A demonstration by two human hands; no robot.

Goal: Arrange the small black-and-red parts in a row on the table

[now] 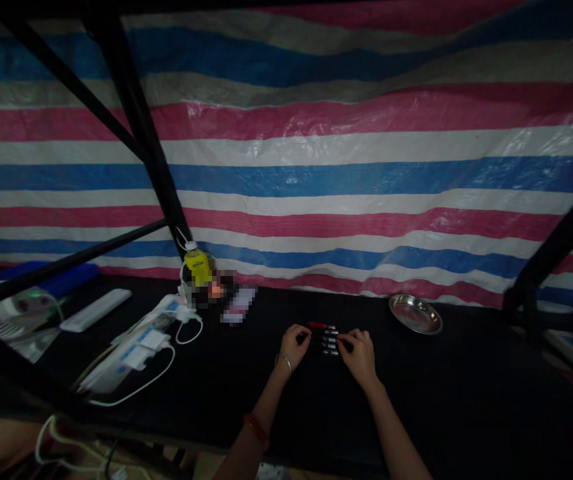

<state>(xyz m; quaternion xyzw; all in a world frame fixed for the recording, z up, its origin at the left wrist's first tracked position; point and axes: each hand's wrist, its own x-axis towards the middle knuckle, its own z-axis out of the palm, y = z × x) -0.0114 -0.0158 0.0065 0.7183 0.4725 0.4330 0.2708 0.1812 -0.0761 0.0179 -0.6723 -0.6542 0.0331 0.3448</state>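
Your left hand (295, 343) and right hand (359, 353), narrowly pinched, any grip unclear, flanked the pens (331, 341) between them, where uneven nudging could have skewed the row.

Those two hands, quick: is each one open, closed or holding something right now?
Left hand: curled, at the left ends of the pens; can't tell whether it holds one.
Right hand: curled, at their silvery ends; also can't tell.

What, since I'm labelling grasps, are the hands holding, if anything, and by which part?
The left hand and right hand are at opposite ends of pens lying side by side; whether either actually grips one cannot be told.
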